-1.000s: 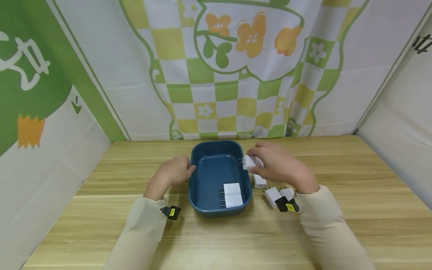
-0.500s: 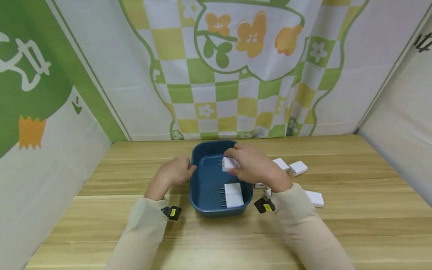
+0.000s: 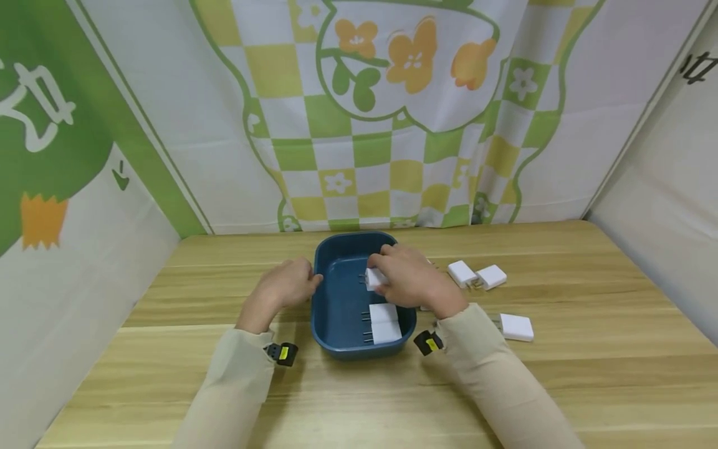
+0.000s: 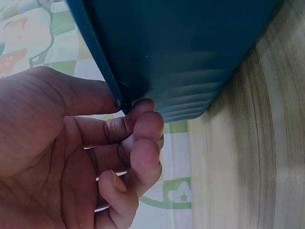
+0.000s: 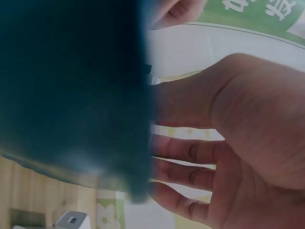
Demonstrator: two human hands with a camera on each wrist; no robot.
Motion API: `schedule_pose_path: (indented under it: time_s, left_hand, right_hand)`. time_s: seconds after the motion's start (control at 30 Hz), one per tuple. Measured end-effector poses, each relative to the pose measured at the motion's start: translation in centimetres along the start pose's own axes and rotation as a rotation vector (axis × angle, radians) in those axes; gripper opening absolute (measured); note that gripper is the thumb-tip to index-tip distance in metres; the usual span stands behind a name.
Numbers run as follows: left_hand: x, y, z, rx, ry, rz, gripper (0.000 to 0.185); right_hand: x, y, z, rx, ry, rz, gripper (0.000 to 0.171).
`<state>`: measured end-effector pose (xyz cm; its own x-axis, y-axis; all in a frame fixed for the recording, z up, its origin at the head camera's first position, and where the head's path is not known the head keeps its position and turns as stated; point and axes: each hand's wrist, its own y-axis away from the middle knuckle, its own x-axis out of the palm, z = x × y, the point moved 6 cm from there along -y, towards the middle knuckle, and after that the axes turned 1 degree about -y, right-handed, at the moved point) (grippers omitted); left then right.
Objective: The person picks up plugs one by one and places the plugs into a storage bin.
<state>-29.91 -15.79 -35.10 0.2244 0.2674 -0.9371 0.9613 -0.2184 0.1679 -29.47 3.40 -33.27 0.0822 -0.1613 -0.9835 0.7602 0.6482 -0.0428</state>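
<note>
A dark blue plastic tub stands on the table. My left hand pinches its left rim between thumb and fingers, as the left wrist view shows close up. Over the tub's right rim reaches my right hand, gripping a white plug-in charger whose prongs point left. That charger is low inside the tub's far half; the tub wall hides it in the right wrist view. At the near right of the tub floor lie two white chargers side by side, prongs also to the left.
Right of the tub, two white chargers lie with prongs close together, and another charger lies nearer the front. More white pieces are partly hidden behind my right hand and wrist. A patterned curtain hangs along the table's back edge.
My right hand has carried the charger leftward from the right rim into the tub, then slightly lower. Chargers on the table have come into sight behind it. My left hand stays at the rim.
</note>
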Motion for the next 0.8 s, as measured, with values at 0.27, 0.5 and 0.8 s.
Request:
schedule_pose_path:
  time_s: [0.27,0.5,0.8]
  left_hand:
    - [0.0,0.0,0.2,-0.003,0.019,0.008,0.046]
    - [0.0,0.0,0.2,0.0,0.009,0.006,0.046]
    - [0.1,0.0,0.1,0.004,0.002,0.001,0.046]
  right_hand:
    - [1.2,-0.5,-0.1,0.043,0.055,0.012,0.036]
    - [1.6,-0.7,0.1,0.053,0.116,0.017,0.035]
    - [2.5,-0.9,0.1,0.037,0.169,0.005,0.031]
